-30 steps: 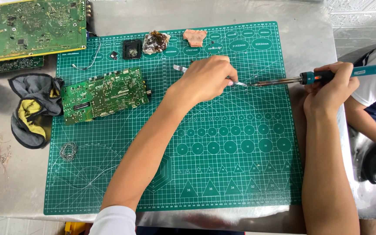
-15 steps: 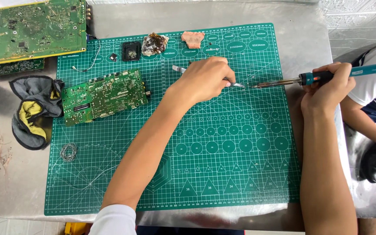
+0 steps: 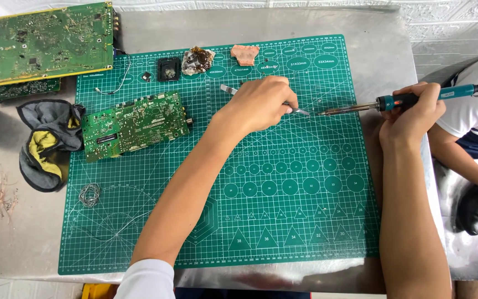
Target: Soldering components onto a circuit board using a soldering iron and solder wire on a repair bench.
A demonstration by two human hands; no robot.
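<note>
A bare steel bench (image 3: 372,33) carries a green cutting mat (image 3: 283,221), and both hands work near its upper edge. The left hand (image 3: 261,102) has its grip clenched on a pair of metal tweezers (image 3: 229,88), whose tips poke out towards the right and rest on the mat. The right hand (image 3: 410,113) is closed around the teal handle of a soldering iron (image 3: 361,107), the hot tip lying just beside the tweezer points (whatever small part sits between them is too small to make out). Further left lie a small green circuit board (image 3: 134,124), a coil of solder wire (image 3: 89,195), a grey and yellow cloth (image 3: 45,144) and a larger circuit board (image 3: 42,44). The likeliest trouble, I judge, is the iron sliding: it could scorch the mat or touch the left fingers, which sit close to the tip.
</note>
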